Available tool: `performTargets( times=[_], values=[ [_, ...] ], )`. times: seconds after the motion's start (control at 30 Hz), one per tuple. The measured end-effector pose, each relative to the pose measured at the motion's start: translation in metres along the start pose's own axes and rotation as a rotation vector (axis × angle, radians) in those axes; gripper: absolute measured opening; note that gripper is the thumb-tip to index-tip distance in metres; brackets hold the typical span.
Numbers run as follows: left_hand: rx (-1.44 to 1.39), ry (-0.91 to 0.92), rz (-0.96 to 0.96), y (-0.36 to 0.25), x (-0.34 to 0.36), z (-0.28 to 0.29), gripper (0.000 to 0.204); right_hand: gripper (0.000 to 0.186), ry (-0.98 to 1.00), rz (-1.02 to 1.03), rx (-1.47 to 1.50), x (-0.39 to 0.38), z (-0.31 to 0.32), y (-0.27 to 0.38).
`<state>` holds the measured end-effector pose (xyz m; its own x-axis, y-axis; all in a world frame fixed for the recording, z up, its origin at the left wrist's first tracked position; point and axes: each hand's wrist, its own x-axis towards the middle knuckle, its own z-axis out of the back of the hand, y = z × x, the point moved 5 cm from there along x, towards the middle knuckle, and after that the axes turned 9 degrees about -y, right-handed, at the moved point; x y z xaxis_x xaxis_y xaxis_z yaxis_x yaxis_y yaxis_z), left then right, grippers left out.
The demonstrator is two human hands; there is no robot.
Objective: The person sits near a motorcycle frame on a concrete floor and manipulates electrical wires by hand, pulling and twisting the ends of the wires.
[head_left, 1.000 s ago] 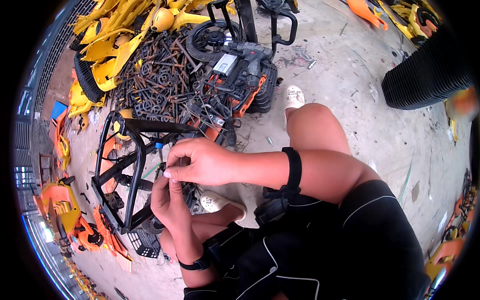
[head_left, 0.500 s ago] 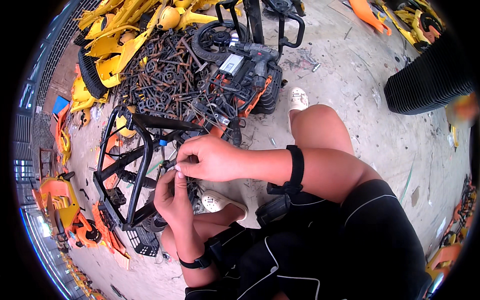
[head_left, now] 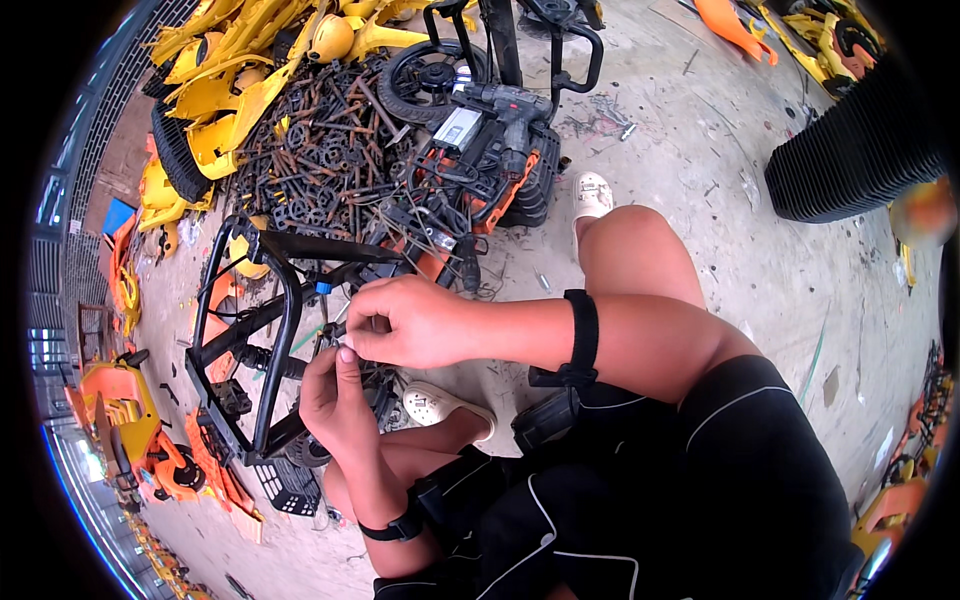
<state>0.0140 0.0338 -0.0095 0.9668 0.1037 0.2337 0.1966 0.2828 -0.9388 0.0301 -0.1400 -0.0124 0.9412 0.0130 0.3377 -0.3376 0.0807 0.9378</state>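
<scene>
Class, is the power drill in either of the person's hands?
No, the power drill lies on black and orange parts, apart from the left hand and right hand.

Black tubular frame (head_left: pixel 289 330), angular, on grey floor (head_left: pixel 770 320)

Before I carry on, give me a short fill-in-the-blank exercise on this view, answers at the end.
Of the left hand and right hand, the ____ one is nearer the power drill. The tubular frame beside the hands is ____ in colour. The plastic panels heaped at the upper left are mostly ____ in colour.
Missing words: right; black; yellow.
</scene>
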Motion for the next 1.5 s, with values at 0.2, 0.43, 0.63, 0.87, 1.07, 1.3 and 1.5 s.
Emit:
performTargets(
  times=[0.2, 0.43, 0.63, 0.87, 1.07, 1.3, 1.5],
  values=[
    [-0.020, 0.020, 0.004, 0.004, -0.002, -0.002, 0.017, 0.028, 0.048, -0.058, 0.077, -0.003, -0.003, 0.001],
    [-0.007, 0.049, -0.019, 0.003, -0.003, -0.006, 0.014, 0.019, 0.041, -0.165, 0.137, 0.001, -0.003, -0.012],
    [0.074, 0.023, -0.099, 0.005, -0.003, -0.004, 0.013, 0.017, 0.095, -0.350, 0.247, -0.001, -0.003, -0.015],
    [0.093, 0.035, -0.179, -0.005, -0.004, -0.008, 0.011, 0.020, 0.162, -0.441, 0.313, -0.001, 0.008, -0.006],
    [0.095, 0.059, -0.215, -0.012, -0.007, -0.011, 0.012, 0.022, 0.258, -0.467, 0.294, 0.004, 0.021, -0.003],
    [0.210, 0.098, -0.327, -0.031, -0.009, -0.021, 0.013, 0.014, 0.288, -0.578, 0.271, 0.002, 0.024, 0.000],
    [0.205, 0.094, -0.339, -0.031, -0.009, -0.019, 0.015, 0.012, 0.303, -0.623, 0.417, 0.000, 0.018, -0.005]
  ],
)
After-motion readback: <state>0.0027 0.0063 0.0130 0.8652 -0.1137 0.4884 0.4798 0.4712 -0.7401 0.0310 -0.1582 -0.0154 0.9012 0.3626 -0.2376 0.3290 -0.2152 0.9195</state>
